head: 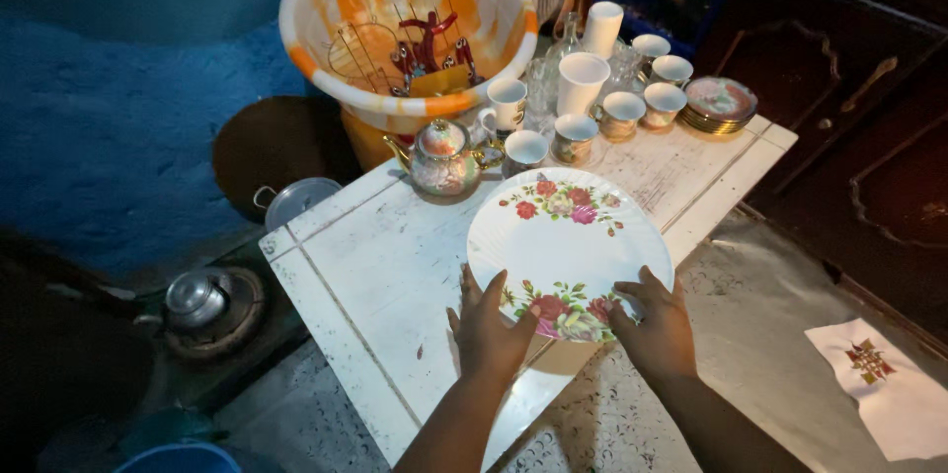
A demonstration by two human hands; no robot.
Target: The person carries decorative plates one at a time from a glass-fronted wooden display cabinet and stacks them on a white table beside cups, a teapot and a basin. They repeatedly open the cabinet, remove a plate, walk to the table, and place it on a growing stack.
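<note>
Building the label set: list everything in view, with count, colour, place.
plate: 1, white with floral print, table's near edge, under both hands
teapot: 1, gold-trimmed, table's far left
cups: about ten, mostly white, table's far side
saucers: 1 stack, patterned, far right corner
table: 1, worn white
basin: 1, orange and white, behind table
pot lid: 1, metal, left of table
kettle: 1, metal, on floor stove, left
cloth: 1, white, floor right
left hand: on plate rim
right hand: on plate rim
</note>
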